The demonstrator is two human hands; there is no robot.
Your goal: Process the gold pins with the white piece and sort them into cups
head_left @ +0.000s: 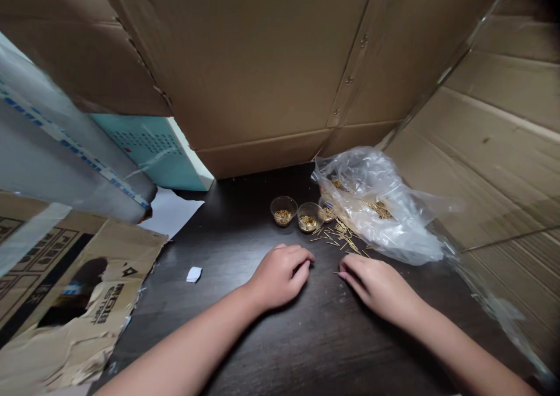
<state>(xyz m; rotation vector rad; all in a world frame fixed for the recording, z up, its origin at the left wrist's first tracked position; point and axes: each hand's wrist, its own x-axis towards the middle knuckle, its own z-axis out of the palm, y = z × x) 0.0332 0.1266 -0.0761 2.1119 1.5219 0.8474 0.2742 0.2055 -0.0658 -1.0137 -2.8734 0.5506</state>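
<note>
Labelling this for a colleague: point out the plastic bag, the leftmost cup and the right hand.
plastic bag (371, 180), head view, upper bulge.
leftmost cup (283, 210), head view, its middle.
right hand (378, 288), head view, back of the hand.

**Bag's a blur from my end**
Brass pins (380, 208) in the plastic bag (406, 232) smear behind the film, I can't count what's in the cups (283, 210), and cardboard (262, 63) hides part of the calendar (149, 148).
</note>
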